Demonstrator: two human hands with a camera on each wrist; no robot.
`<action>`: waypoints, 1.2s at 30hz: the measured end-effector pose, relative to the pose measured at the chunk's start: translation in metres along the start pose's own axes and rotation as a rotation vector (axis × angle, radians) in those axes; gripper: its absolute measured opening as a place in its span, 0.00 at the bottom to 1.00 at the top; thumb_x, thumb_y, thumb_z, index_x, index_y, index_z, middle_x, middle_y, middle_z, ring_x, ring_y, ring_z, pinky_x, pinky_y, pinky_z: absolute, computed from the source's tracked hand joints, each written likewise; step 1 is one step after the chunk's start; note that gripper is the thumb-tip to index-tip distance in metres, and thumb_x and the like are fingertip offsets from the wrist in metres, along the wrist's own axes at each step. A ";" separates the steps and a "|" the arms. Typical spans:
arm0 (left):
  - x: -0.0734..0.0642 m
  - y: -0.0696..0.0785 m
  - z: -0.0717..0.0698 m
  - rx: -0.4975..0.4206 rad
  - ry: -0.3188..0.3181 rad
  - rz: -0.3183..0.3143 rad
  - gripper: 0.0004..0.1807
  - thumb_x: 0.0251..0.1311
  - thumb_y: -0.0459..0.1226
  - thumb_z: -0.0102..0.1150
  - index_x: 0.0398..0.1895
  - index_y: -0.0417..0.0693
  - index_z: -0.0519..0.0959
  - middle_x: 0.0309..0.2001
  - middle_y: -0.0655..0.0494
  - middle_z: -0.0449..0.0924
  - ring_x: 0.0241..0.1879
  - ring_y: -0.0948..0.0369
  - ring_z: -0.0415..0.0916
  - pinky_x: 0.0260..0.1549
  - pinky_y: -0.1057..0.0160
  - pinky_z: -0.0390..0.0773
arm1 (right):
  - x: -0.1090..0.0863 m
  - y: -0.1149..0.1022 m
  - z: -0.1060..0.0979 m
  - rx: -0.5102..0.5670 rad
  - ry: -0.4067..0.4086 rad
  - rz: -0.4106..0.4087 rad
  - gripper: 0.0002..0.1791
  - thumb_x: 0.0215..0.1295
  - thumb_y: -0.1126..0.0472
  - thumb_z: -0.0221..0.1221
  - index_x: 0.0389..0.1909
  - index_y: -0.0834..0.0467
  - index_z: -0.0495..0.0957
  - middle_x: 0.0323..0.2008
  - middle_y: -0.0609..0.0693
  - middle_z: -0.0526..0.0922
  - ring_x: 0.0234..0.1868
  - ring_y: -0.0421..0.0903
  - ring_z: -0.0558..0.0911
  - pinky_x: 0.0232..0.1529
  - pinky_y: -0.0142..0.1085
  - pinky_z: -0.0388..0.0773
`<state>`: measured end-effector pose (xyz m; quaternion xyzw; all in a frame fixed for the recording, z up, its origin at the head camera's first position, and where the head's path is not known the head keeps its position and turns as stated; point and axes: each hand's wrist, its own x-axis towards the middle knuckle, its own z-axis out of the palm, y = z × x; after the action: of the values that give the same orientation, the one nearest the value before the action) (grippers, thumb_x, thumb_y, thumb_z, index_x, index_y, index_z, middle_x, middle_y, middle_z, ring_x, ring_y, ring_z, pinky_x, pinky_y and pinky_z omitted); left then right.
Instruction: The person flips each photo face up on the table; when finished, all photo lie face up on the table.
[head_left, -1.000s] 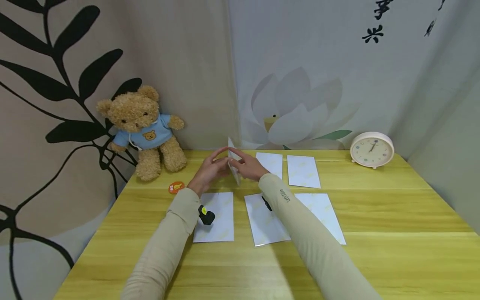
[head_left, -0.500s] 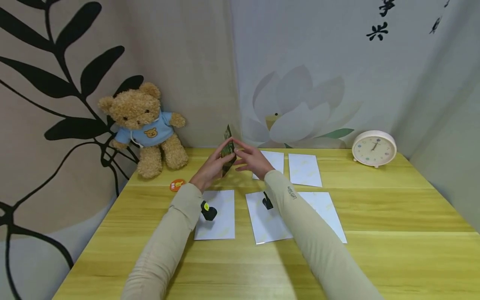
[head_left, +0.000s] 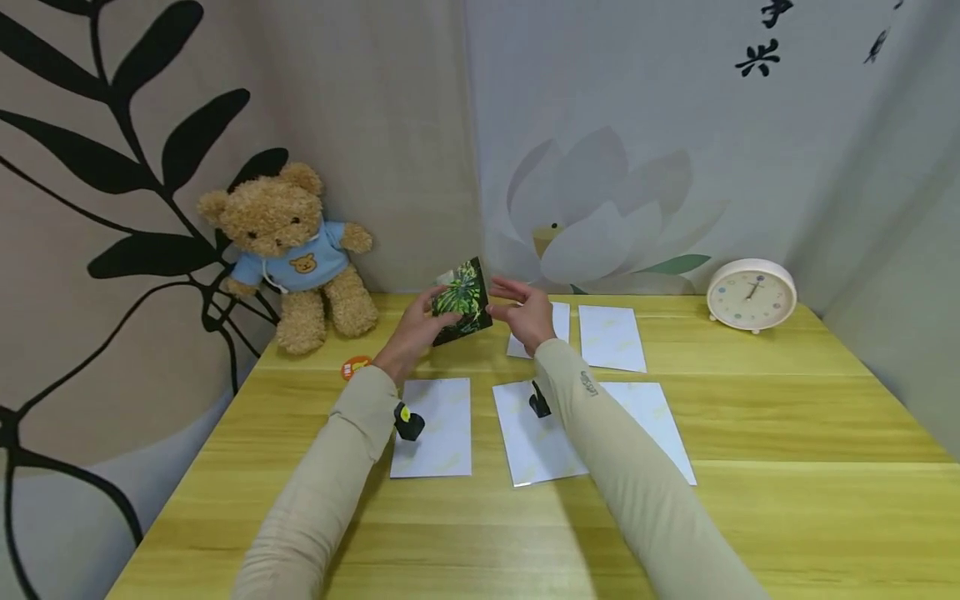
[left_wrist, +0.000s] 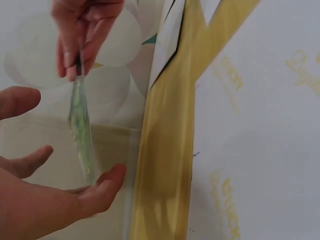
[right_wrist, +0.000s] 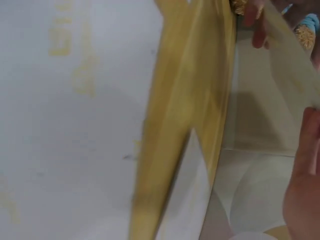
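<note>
A photo card (head_left: pixel 463 302) with a dark green plant picture is held tilted above the far part of the table. My left hand (head_left: pixel 411 333) holds its left side, the thumb across the picture face and fingers behind. At the opposite edge, my right hand (head_left: pixel 531 317) pinches the card between thumb and fingers, as the left wrist view also shows with the right hand (left_wrist: pixel 86 35) at the top. The right wrist view has the card's pale back (right_wrist: pixel 290 65), with yellow print. Below lie white cards, including a near-left one (head_left: pixel 438 429).
Two more white cards (head_left: pixel 528 429) (head_left: pixel 656 425) lie at the front, and two (head_left: pixel 561 321) (head_left: pixel 611 337) farther back. A round orange sticker (head_left: pixel 356 366) sits by the left sleeve. A teddy bear (head_left: pixel 288 250) leans at the back left; a white clock (head_left: pixel 752 296) stands back right.
The card has turned from nearly edge-on, pale side showing, to its green picture facing the head camera. My right hand has shifted right along with the card's right edge.
</note>
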<state>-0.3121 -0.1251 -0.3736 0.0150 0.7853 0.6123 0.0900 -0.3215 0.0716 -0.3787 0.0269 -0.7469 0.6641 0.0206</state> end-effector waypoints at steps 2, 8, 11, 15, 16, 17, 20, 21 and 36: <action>-0.001 0.000 -0.003 -0.016 0.004 -0.006 0.38 0.70 0.43 0.57 0.80 0.60 0.54 0.80 0.42 0.44 0.79 0.44 0.48 0.74 0.40 0.59 | 0.000 0.002 0.000 -0.021 0.014 0.008 0.28 0.62 0.69 0.66 0.64 0.51 0.78 0.57 0.55 0.85 0.50 0.56 0.85 0.61 0.46 0.80; -0.001 -0.006 -0.011 -0.025 0.006 -0.003 0.33 0.71 0.43 0.56 0.77 0.57 0.60 0.78 0.42 0.49 0.76 0.46 0.53 0.72 0.40 0.61 | 0.001 0.008 0.001 -0.070 -0.034 0.083 0.30 0.65 0.69 0.64 0.68 0.53 0.73 0.58 0.58 0.84 0.55 0.56 0.85 0.58 0.51 0.82; 0.001 -0.010 -0.014 0.000 0.001 -0.012 0.30 0.72 0.44 0.54 0.75 0.54 0.62 0.78 0.43 0.52 0.75 0.47 0.56 0.71 0.42 0.62 | 0.000 0.010 0.000 -0.125 -0.080 0.133 0.32 0.69 0.64 0.62 0.73 0.53 0.67 0.60 0.59 0.83 0.58 0.57 0.83 0.59 0.53 0.80; 0.004 -0.014 -0.017 0.050 -0.026 -0.045 0.28 0.73 0.46 0.53 0.73 0.53 0.65 0.75 0.44 0.57 0.72 0.47 0.60 0.69 0.42 0.65 | -0.002 0.013 0.000 -0.128 -0.141 0.179 0.34 0.72 0.60 0.59 0.77 0.52 0.60 0.62 0.59 0.81 0.54 0.60 0.84 0.41 0.43 0.80; 0.005 -0.015 -0.017 0.064 -0.035 -0.055 0.28 0.73 0.47 0.52 0.73 0.54 0.65 0.74 0.44 0.59 0.72 0.47 0.60 0.68 0.42 0.65 | -0.002 0.014 -0.001 -0.117 -0.159 0.189 0.35 0.72 0.59 0.59 0.77 0.52 0.59 0.62 0.59 0.81 0.50 0.60 0.85 0.36 0.40 0.77; 0.006 -0.016 -0.017 0.078 -0.044 -0.065 0.28 0.73 0.47 0.52 0.73 0.54 0.65 0.74 0.45 0.60 0.72 0.47 0.61 0.67 0.42 0.66 | -0.002 0.014 -0.001 -0.105 -0.179 0.198 0.36 0.72 0.59 0.58 0.78 0.52 0.57 0.63 0.60 0.80 0.45 0.59 0.85 0.31 0.39 0.73; 0.009 -0.018 -0.018 0.102 -0.065 -0.093 0.29 0.73 0.48 0.52 0.74 0.54 0.64 0.73 0.46 0.62 0.72 0.46 0.61 0.67 0.41 0.66 | -0.002 0.014 0.000 -0.092 -0.227 0.224 0.38 0.73 0.59 0.56 0.80 0.54 0.52 0.65 0.60 0.78 0.33 0.52 0.85 0.26 0.36 0.70; 0.010 -0.019 -0.019 0.108 -0.073 -0.099 0.30 0.73 0.48 0.52 0.75 0.54 0.63 0.73 0.46 0.62 0.72 0.46 0.61 0.68 0.40 0.65 | -0.002 0.014 0.000 -0.093 -0.238 0.231 0.38 0.74 0.59 0.56 0.80 0.54 0.51 0.65 0.60 0.78 0.30 0.48 0.84 0.26 0.35 0.71; 0.020 -0.027 -0.018 0.168 -0.115 -0.147 0.36 0.72 0.50 0.52 0.79 0.55 0.55 0.81 0.50 0.48 0.80 0.45 0.47 0.75 0.37 0.54 | -0.005 0.016 0.005 -0.221 -0.346 0.272 0.42 0.75 0.57 0.54 0.82 0.53 0.41 0.70 0.63 0.71 0.23 0.43 0.80 0.31 0.36 0.84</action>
<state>-0.3319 -0.1468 -0.3978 0.0002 0.8264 0.5343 0.1777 -0.3174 0.0681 -0.3955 0.0371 -0.8041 0.5605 -0.1945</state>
